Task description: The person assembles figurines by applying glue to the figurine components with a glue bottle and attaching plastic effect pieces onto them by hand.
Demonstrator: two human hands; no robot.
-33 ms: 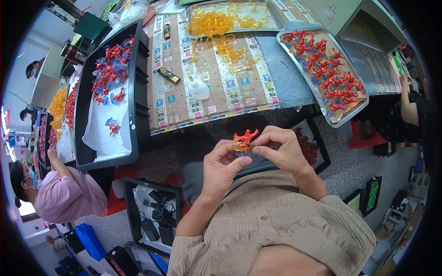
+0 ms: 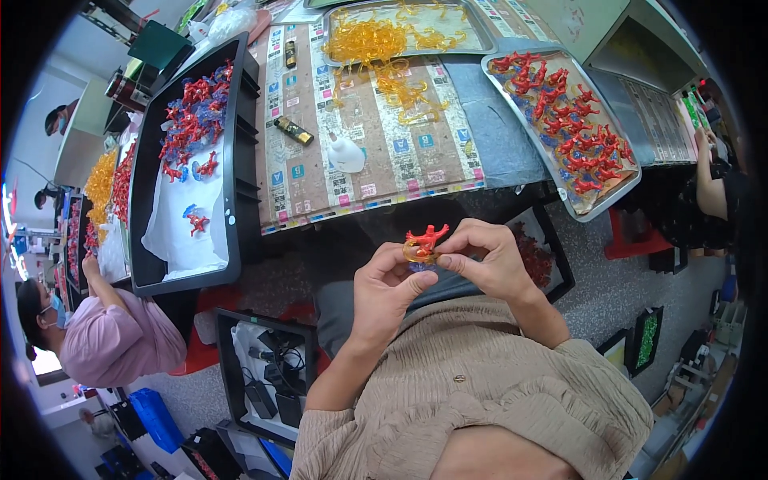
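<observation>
Head view: my left fingers [image 2: 388,259] and right fingers [image 2: 474,238] clamped on the red figure [image 2: 428,238], off the near edge of the bench [image 2: 376,172], partly blocking its blue underside. White bottle [image 2: 346,154], loose amber pieces [image 2: 398,84] on bench; black tray [image 2: 188,282] left, metal tray [image 2: 584,210] right.

The left hand [image 2: 384,294] and right hand [image 2: 492,262] hold a red figure [image 2: 427,238]; beyond it sits a white bottle [image 2: 346,155].

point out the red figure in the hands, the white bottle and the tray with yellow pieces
Red figure [image 2: 427,239]: head view, on its torso.
White bottle [image 2: 347,157]: head view, on its body.
Tray with yellow pieces [image 2: 482,34]: head view, on its right rim.
</observation>
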